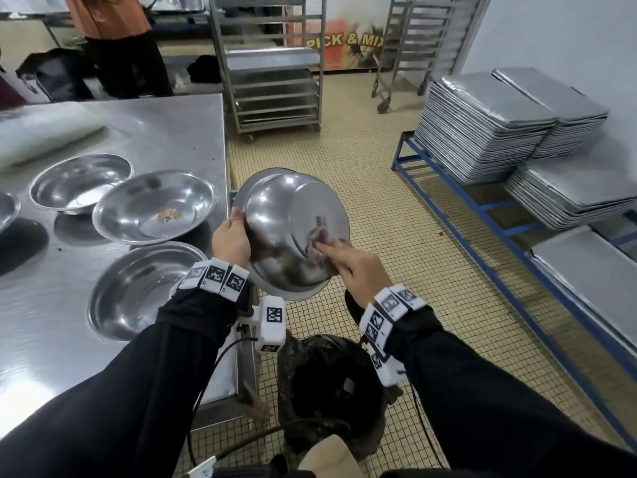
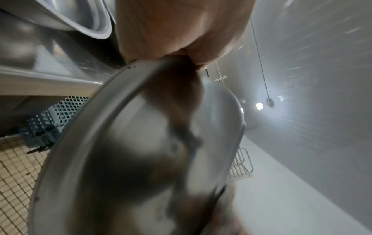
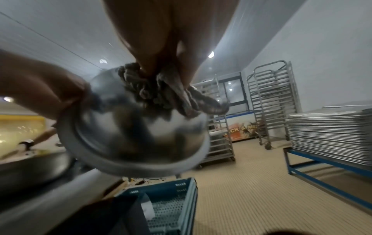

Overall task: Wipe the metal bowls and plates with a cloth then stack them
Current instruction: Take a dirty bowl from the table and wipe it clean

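item 1, right hand (image 1: 348, 263): centre of the head view, fingers bunched round a crumpled grey cloth (image 1: 322, 244) and pressing it to the upturned underside of the held bowl (image 1: 293, 232). in the right wrist view the cloth (image 3: 161, 89) sits wadded under the fingertips, near the bowl's flat base.

item 2, left hand (image 1: 231, 241): left of the bowl, fingers closed over its rim, thumb on the outer wall, bowl tipped on edge in the air beyond the table's corner.

item 3, steel table (image 1: 113, 367): left half of the head view, carrying 3 open bowls: 1 nearest the left wrist (image 1: 138, 291), 1 with a sticker inside (image 1: 155, 205), 1 further up-left (image 1: 79, 182). a 4th rim shows at the far left edge. none are stacked yet.

item 4, stacked trays (image 1: 482, 125) on a blue rack, upper right; wheeled racks at top centre.

handling note, as judgement: the step is wiping the outside. best done by keeping the rim grip firm against the cloth's push, sweeping from base out to rim, and turning the bowl in the left hand so no arc is missed. smooth metal may slip. set it into a table bowl after.
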Available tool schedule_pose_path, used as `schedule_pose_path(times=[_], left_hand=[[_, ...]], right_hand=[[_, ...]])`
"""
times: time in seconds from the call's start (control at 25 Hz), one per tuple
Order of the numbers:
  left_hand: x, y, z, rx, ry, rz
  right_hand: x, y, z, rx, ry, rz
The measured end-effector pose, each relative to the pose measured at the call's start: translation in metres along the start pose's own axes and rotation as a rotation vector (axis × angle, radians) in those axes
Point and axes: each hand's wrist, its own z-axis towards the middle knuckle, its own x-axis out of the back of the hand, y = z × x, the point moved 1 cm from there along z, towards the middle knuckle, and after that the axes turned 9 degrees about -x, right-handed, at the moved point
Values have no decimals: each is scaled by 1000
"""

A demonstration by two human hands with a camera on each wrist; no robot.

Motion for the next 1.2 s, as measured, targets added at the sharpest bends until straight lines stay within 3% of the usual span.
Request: schedule_pose_path(times=[0.08,0.2,0.28,0.44,0.56,0.72,0.84,1.04,1.2], left_hand=[[-1,-1,-3,-15,6,-3],[-7,-4,-10,-2,-14,-29],[-16,0,-20,5,-64,-55],[-30,15,-37,-44,-162,-150],[-24,22,-32,-82,-211,-127],[-15,27,-21,-45,-215,-163],[-8,26,-19,-58,-192,-156],[-12,16,-18,-48,-161,-159],[-16,19,-26,-80,-148,-130]], right_hand=[[-1,16,-18,-196,30,66],[-3,17,-33,-484,280,288],[-11,-6,-36,-411,351,367],[-27,-46,-17,-170,351,192],[-8,-46,21,-199,471,73],[15,-5,45,-445,332,159],[8,6,15,-482,275,247],[-41,-30,-28,-319,327,198],[-38,-52,1,-139,356,1]])
